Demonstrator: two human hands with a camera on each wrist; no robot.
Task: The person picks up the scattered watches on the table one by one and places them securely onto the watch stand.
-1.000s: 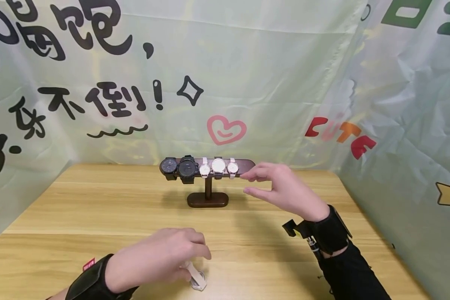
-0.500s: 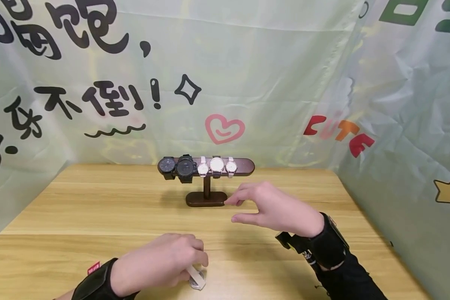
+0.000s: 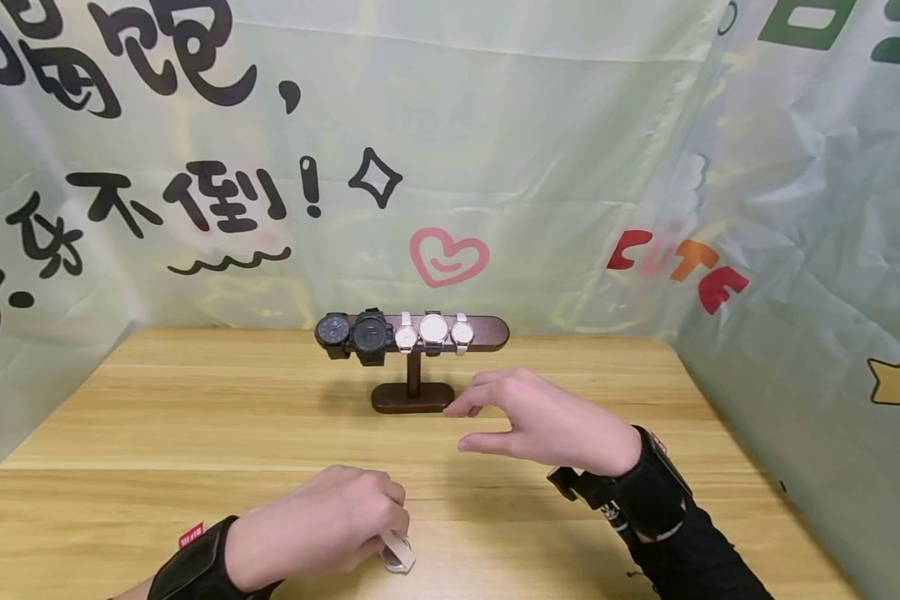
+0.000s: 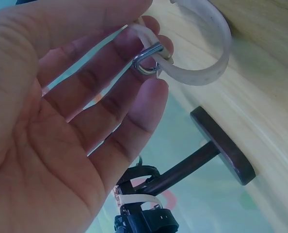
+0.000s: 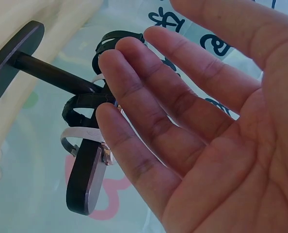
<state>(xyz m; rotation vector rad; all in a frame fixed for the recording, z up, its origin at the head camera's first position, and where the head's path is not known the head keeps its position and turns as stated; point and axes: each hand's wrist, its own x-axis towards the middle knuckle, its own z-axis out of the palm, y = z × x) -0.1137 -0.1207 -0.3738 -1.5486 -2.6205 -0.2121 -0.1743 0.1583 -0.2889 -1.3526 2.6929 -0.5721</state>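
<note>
Near the front of the table, my left hand (image 3: 330,525) pinches a white-strapped watch (image 3: 397,553) between thumb and fingers. The left wrist view shows its strap (image 4: 209,73) curved in a loop with a silver buckle (image 4: 146,59); I cannot see the watch face. My right hand (image 3: 551,421) hovers with fingers extended, holding nothing, its fingertips close to the base of a dark brown watch stand (image 3: 414,400). Several watches sit along its bar: a black one (image 3: 333,330), a bulkier black one (image 3: 371,335) and others with light faces (image 3: 434,329). The bar's right end (image 3: 491,333) is bare.
The stand is near the back edge of a light wooden table (image 3: 217,400). Behind and beside the table hangs a pale printed cloth (image 3: 555,150). A black band with a small camera (image 3: 637,483) is strapped round the right wrist.
My right hand has come away from the bar's right end, down and to the left, and barely moves over the last half second. My left hand keeps its pinch on the watch.
</note>
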